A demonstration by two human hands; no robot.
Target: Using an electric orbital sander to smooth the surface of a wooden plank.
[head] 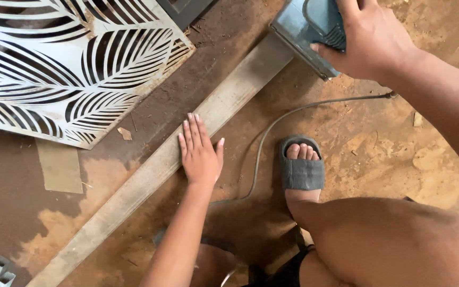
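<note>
The head view looks straight down on a dusty reddish-brown workshop floor (389, 149) strewn with sawdust and small chips. The largest thing on it is a white sheet-metal panel cut through with a leaf pattern (54, 64), lying flat at the upper left. Next in size is the long, pale grey metal bar (134, 186), a flat-faced length that runs diagonally from the lower left corner up toward the upper right, its long axis passing under both hands. At its upper end sits a blue-grey handheld power tool (304, 32) (its body is partly cut off by the frame edge), and a thin grey cord (272, 133) curves away from that side down across the floor. A foot in a grey slide sandal (301, 170) stands just right of the cord.

The right hand (367, 42) is closed around the tool's handle, gripping it at the bar's far end. The left hand (200, 154) is open, fingers straight and together, palm pressed flat on the bar near its middle. So the bar lies between the two hands along its length, the left hand nearer the person's body, the right farther up the diagonal.
</note>
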